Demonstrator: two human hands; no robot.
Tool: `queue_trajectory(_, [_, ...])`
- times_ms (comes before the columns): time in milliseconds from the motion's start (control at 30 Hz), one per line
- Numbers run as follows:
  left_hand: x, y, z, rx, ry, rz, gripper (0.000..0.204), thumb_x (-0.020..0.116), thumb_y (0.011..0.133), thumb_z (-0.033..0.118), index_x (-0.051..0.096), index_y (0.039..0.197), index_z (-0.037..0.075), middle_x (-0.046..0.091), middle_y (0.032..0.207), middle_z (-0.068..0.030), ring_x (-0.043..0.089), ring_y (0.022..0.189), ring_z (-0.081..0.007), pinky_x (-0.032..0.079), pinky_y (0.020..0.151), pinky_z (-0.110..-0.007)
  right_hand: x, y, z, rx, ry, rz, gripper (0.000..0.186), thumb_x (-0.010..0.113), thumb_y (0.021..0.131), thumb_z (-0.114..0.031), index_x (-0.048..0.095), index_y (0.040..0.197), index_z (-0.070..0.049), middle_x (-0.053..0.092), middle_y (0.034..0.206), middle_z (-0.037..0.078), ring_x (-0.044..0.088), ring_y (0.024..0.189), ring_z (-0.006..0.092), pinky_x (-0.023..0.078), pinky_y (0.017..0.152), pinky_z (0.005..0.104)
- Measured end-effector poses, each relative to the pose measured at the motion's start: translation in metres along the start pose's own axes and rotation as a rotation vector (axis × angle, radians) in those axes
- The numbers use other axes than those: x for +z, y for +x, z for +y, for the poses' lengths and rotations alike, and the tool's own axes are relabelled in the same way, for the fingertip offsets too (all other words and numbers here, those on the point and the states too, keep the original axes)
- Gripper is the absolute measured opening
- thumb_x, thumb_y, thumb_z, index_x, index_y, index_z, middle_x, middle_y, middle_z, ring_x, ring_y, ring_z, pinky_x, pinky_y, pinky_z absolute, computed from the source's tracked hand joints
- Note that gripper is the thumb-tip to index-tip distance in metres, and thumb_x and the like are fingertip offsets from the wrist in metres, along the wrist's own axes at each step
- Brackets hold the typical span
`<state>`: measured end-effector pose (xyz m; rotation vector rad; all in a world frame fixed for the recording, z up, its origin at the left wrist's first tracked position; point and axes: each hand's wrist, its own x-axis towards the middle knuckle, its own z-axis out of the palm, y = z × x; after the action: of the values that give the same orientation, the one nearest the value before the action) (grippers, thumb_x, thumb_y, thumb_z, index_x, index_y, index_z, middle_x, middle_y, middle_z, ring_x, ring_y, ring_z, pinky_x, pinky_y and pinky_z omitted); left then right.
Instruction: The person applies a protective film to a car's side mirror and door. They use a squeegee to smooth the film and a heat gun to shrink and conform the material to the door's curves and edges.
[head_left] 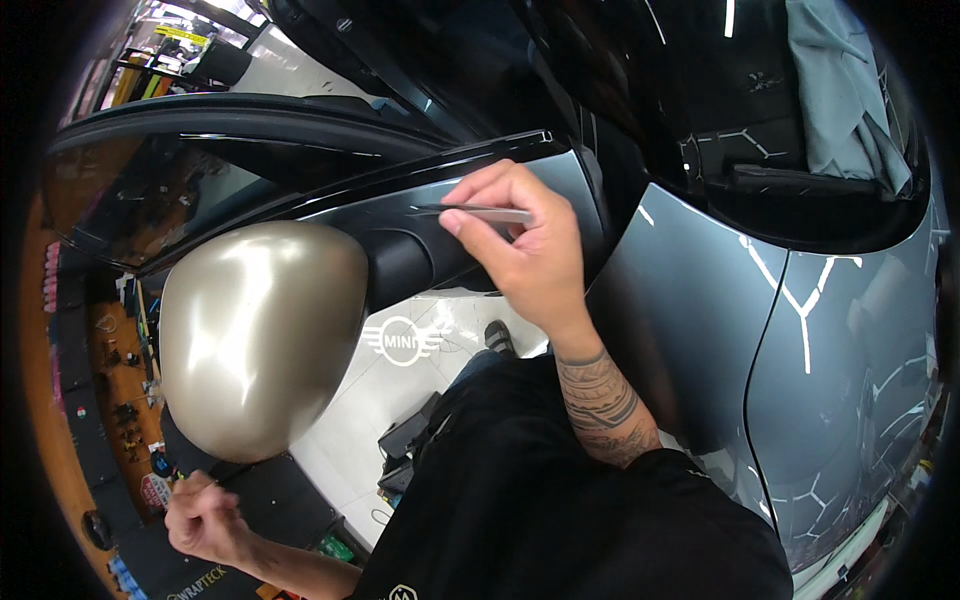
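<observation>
My right hand (515, 235) pinches a slim grey pointed tool (488, 214) between thumb and fingers, its dark tip just over the dark grey upper panel of a car door (340, 215) below the black window trim. To the left of that hand is a side mirror with a smooth satin champagne cover (260, 335) and a dark base (398, 258). My left hand (205, 515) is low at the left, below the mirror, with its fingers curled and partly blurred; what they hold, if anything, I cannot make out.
A glossy grey-blue fender (690, 340) curves down the right side, below the windscreen with a grey cloth (840, 120). Tiled floor (335, 455) with dark bags (400, 450) shows by my legs. A wooden bench (115, 350) holding small items runs along the far left.
</observation>
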<state>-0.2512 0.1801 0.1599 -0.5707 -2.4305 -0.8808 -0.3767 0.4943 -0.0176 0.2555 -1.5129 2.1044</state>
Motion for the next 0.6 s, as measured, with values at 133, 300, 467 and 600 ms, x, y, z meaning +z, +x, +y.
queue_trajectory(133, [-0.029,-0.013,-0.019,-0.444,0.197,0.405,0.029,0.046,0.099,0.02,0.062,0.106,-0.003,0.047,0.065,0.0008,0.034,0.054,-0.002,0.026,0.047,-0.017,0.02,0.002,0.0,-0.135,-0.234,-0.007,0.015,0.07,0.074,0.002,0.056,0.076,0.003,0.058,0.077,0.011,0.059,0.064,0.0156,0.046,0.056,0.0264])
queue_trajectory(300, [-0.054,-0.028,-0.047,-0.545,0.419,0.325,0.029,0.053,0.096,0.019,0.061,0.117,0.001,0.063,0.083,-0.0007,0.042,0.06,-0.0016,0.03,0.051,-0.018,0.046,0.006,0.009,-0.117,-0.233,-0.002,0.016,0.07,0.071,0.005,0.055,0.077,0.002,0.062,0.084,0.013,0.062,0.072,0.0248,0.048,0.061,0.0303])
queue_trajectory(467, [-0.037,-0.014,-0.045,-0.539,0.384,0.348,0.028,0.055,0.095,0.02,0.063,0.113,0.0,0.061,0.079,0.0002,0.042,0.06,-0.0018,0.031,0.053,-0.016,0.054,0.003,0.019,-0.145,-0.237,0.015,0.017,0.069,0.069,0.006,0.054,0.077,0.002,0.059,0.079,0.014,0.061,0.066,0.0278,0.047,0.056,0.0305])
queue_trajectory(600, [-0.029,0.004,-0.036,-0.447,0.42,0.297,0.027,0.055,0.095,0.019,0.063,0.111,-0.001,0.06,0.076,0.0,0.042,0.059,-0.0022,0.031,0.052,-0.016,0.061,0.003,0.021,-0.193,-0.26,0.053,0.019,0.069,0.067,0.006,0.051,0.072,0.001,0.053,0.073,0.012,0.055,0.057,0.0276,0.042,0.049,0.0327])
